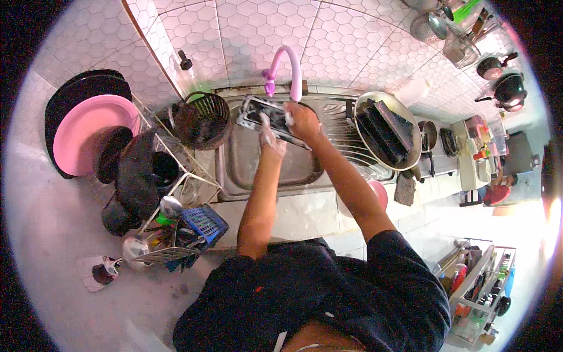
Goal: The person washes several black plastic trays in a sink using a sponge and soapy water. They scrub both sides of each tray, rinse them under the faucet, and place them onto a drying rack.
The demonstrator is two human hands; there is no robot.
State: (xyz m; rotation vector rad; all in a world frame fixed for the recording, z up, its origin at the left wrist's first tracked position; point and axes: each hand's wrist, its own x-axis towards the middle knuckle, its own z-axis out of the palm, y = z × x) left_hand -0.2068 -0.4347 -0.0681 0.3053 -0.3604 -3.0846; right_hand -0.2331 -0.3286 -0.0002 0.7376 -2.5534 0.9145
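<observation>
A dark rectangular tray (257, 115), streaked with white suds, is held tilted over the stainless steel sink (268, 169). My left hand (270, 138) grips its near edge, thumb laid over the face and foam on the fingers. Toward the tray's right end, my right hand (302, 121) is closed, with foam at its knuckles. Whether a sponge is inside that fist is hidden; it may be gripping the tray itself. Just behind the tray, a pink gooseneck faucet (295, 70) arches over the sink.
On the ribbed drainboard (338, 119) sits a pale oval basin (415, 152) with dark rectangular pieces (387, 130). A dark basket (204, 125) stands left of the sink. Further left, a rack holds a pink basin (88, 141), dark pans (138, 174) and a blue utensil basket (204, 222).
</observation>
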